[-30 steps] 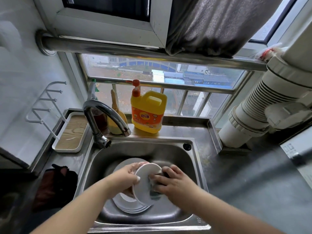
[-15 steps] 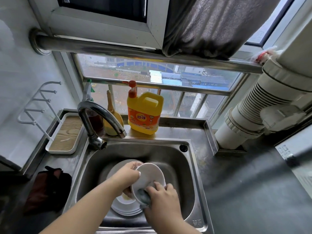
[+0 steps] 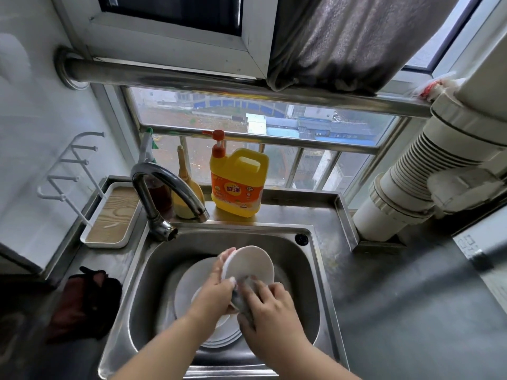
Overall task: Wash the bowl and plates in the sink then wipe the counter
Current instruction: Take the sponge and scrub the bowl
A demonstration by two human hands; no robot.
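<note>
White bowl (image 3: 251,266) gripped by left hand (image 3: 216,290); right hand (image 3: 270,305) clutches one sponge (image 3: 242,297).

Soft daylight comes in through the window (image 3: 255,138) behind the sink (image 3: 323,270), leaving the steel basin with dull, pale sheen and no hard shadows. The left corner, around the dark cloth (image 3: 85,305), sinks into gloom. The wide lens bends the rail (image 3: 219,80) and the wall at the edges, and the whole picture is slightly soft, the hands smeared most.

White bowl (image 3: 251,263), yellow detergent bottle (image 3: 238,182)
</note>
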